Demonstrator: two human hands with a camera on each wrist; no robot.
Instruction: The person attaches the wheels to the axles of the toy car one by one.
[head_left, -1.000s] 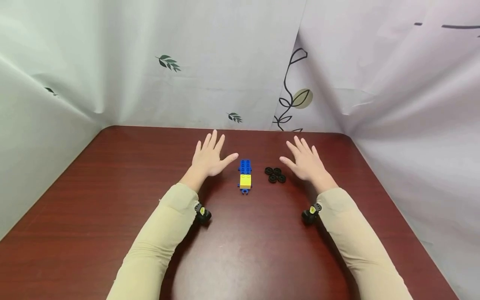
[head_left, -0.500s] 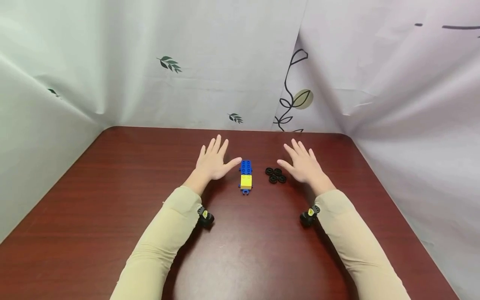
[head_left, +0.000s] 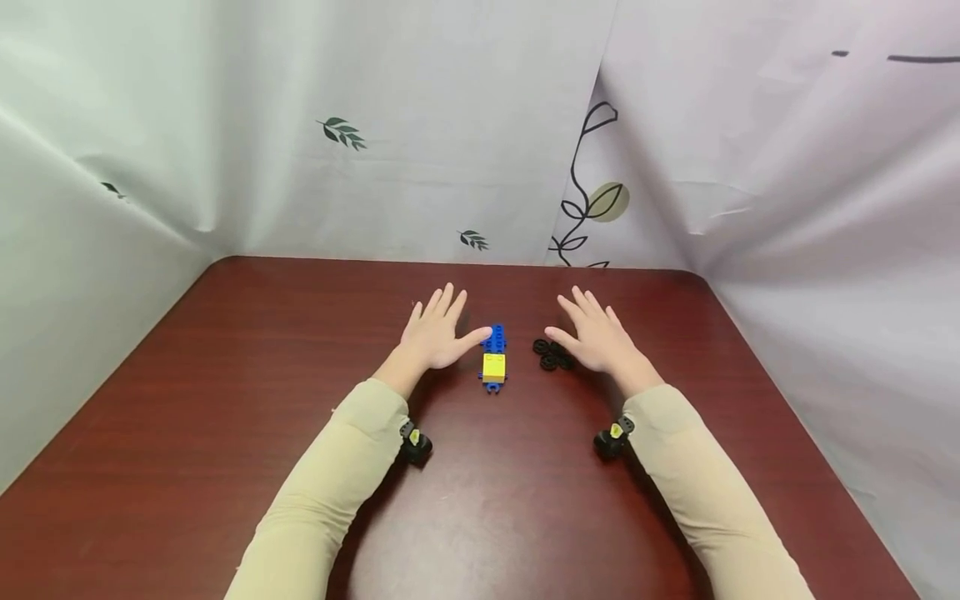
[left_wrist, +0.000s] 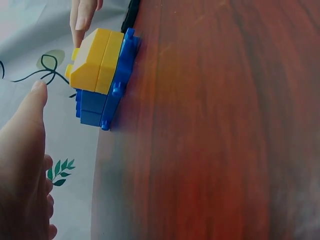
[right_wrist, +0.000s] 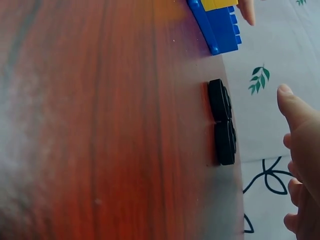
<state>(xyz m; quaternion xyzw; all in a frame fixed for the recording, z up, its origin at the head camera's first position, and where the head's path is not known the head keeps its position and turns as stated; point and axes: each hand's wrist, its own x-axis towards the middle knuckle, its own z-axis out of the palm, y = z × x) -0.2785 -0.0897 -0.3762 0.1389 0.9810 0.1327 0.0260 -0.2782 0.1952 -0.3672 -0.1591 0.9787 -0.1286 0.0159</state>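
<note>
A toy vehicle (head_left: 493,367) of blue and yellow building blocks lies on the table, its blue studded part pointing away and a hook at the near end. My left hand (head_left: 437,337), fingers spread, hovers left of it; the thumb tip overlaps the blue part in the head view, but whether they touch I cannot tell. In the left wrist view the toy vehicle (left_wrist: 100,70) stands beyond the thumb. Several black toy wheels (head_left: 550,353) lie to its right, partly hidden by my right hand (head_left: 600,340), which has straight fingers and holds nothing. Two wheels (right_wrist: 222,121) show in the right wrist view.
The dark red wooden table (head_left: 480,500) has rounded far corners. A pale curtain (head_left: 420,167) printed with leaves hangs behind it and along both sides. A small black camera (head_left: 416,446) is strapped at the left wrist, another camera (head_left: 611,442) at the right.
Both hands have moved inward and slightly nearer to me, the left closer to the toy vehicle and the right over the edge of the wheels. The toy parts stay in place.
</note>
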